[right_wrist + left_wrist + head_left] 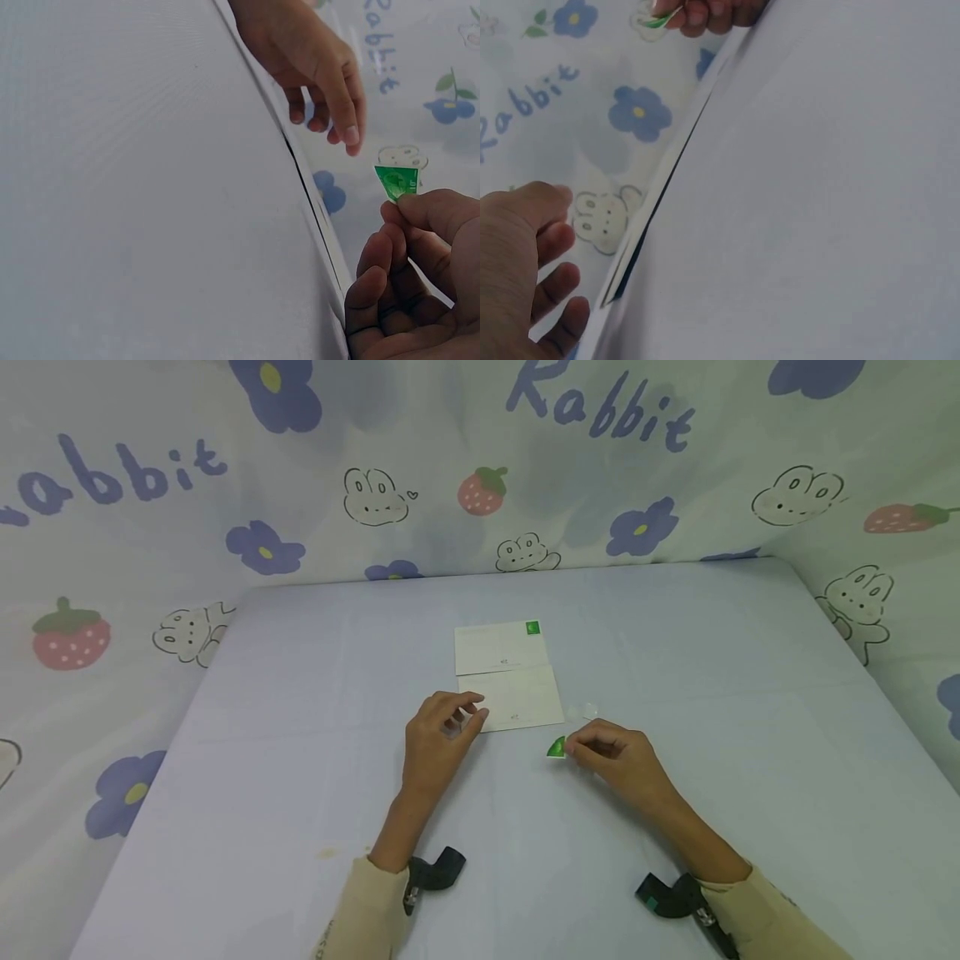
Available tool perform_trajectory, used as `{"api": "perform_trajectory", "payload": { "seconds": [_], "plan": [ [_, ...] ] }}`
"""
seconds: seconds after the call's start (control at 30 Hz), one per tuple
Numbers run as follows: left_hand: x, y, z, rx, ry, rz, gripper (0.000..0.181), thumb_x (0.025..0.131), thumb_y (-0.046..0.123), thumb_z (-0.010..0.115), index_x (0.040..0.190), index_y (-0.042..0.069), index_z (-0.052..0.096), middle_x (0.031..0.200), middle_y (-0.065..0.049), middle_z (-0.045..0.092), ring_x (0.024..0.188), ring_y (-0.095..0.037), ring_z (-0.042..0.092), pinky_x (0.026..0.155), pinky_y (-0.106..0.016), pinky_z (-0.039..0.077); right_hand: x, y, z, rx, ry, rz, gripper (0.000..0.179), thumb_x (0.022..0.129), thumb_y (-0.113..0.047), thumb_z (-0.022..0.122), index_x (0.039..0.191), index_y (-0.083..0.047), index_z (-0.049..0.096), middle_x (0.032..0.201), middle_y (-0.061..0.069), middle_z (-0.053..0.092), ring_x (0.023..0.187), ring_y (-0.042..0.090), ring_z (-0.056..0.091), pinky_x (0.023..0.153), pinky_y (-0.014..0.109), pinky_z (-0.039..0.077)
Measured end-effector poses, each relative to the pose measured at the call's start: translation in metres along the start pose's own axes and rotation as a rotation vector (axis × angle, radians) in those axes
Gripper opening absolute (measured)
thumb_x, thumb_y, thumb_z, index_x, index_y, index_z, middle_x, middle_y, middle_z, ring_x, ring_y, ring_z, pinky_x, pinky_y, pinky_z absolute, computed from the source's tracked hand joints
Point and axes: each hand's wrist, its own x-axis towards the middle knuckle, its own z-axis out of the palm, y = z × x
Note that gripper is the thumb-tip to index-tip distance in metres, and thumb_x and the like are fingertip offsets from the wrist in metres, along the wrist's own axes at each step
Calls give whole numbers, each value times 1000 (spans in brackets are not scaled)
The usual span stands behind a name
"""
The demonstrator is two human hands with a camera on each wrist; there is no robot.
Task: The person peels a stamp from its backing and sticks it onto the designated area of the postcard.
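Between the thumb and index finger of my right hand [618, 760] is a small green stamp [557, 747], pinched by one edge and held up off the table. In the right wrist view the stamp [398, 181] looks partly covered by the fingertips. My left hand [441, 735] is above the lower left part of the nearer white envelope [521, 697], its fingers loosely bent with a gap between thumb and index finger and nothing held. Behind that envelope lies a second one [491, 649], bearing a green stamp [532, 627] in its upper right corner.
A small clear scrap [591, 711] lies on the white tabletop [300, 693], just beyond my right hand. A printed curtain [427, 460] with rabbits, flowers and strawberries hangs behind and beside the table. Black wrist cameras [442, 868] are strapped at both sleeves.
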Motion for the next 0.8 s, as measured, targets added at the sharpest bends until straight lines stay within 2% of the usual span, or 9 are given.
{"api": "perform_trajectory", "payload": {
  "seconds": [0.3,0.53,0.8],
  "plan": [
    [4,-8,-3,20,19,-5,21,88,15,79,109,12,75,92,-1,67,80,-19,59,70,-34,51,0,1,-1,-11,-4,-7,4,92,-18,75,93,-14,76,94,4,68,83,21,59,72,25,52],
    [4,-9,-4,20,-7,-47,20,90,13,77,110,13,75,94,-1,66,83,-18,58,72,-33,50,0,0,0,-10,-7,2,4,92,-18,75,93,-14,76,94,4,68,83,21,59,72,25,52],
    [6,-13,-8,27,-30,-64,19,90,11,77,108,11,75,94,-2,66,83,-19,58,74,-33,51,0,1,0,-25,-9,9,5,93,-19,74,93,-14,76,95,4,69,85,21,60,73,25,52]
  ]
}}
